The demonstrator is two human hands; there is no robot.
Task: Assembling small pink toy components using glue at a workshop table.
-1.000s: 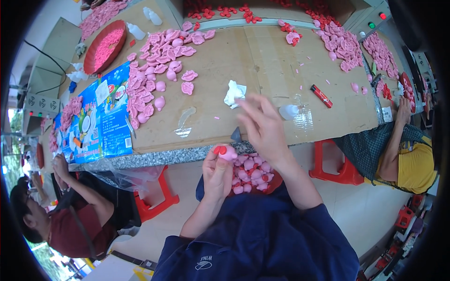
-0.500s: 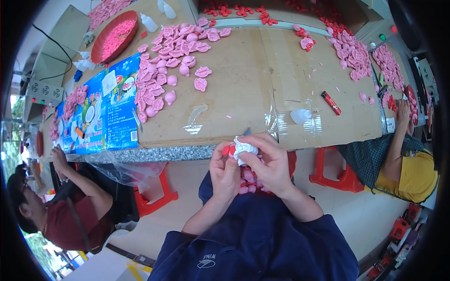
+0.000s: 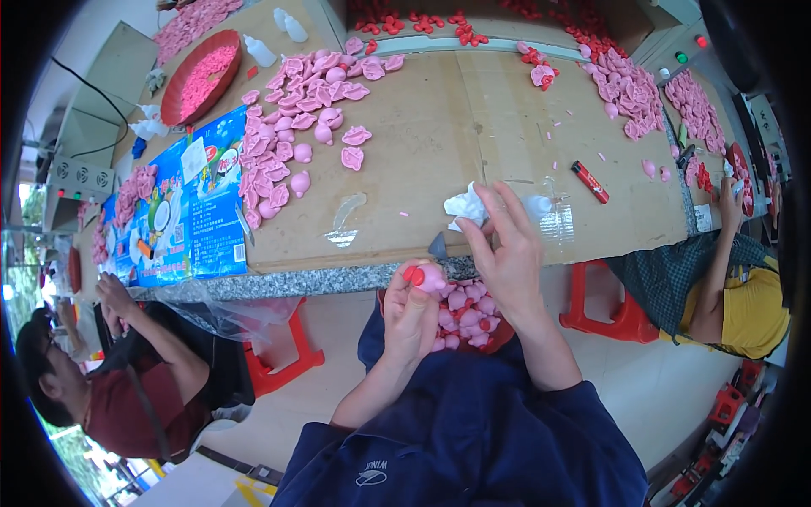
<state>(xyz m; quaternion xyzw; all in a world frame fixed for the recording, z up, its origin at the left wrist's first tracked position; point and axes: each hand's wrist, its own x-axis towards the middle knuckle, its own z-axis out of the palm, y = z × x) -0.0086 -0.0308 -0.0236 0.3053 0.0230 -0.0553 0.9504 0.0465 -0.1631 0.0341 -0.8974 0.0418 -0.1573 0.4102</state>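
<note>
My left hand (image 3: 408,317) pinches a small pink rounded plastic piece (image 3: 431,278) with a red part (image 3: 413,275) at its left end, just in front of the table edge. Over the tabletop, my right hand (image 3: 513,245) has its thumb and fingers around a crumpled white tissue (image 3: 466,207). A white squeeze bottle (image 3: 536,205) lies partly hidden behind the right fingers. Below the hands, many pink pieces with red parts (image 3: 465,314) fill a red container (image 3: 504,336) at my lap. A dark grey cone-shaped thing (image 3: 438,245) is at the table edge between my hands.
Pink shell-like pieces (image 3: 279,135) are heaped on the cardboard-covered table (image 3: 414,144), with another heap (image 3: 625,89) at right. A red marker-like stick (image 3: 590,182) lies near the right side. People sit at left (image 3: 135,372) and right (image 3: 726,313), beside red stools (image 3: 612,313).
My hands have parted. The right one has carried the white tissue off the pink piece, forward and right over the table. The left still holds the piece, which now shows more.
</note>
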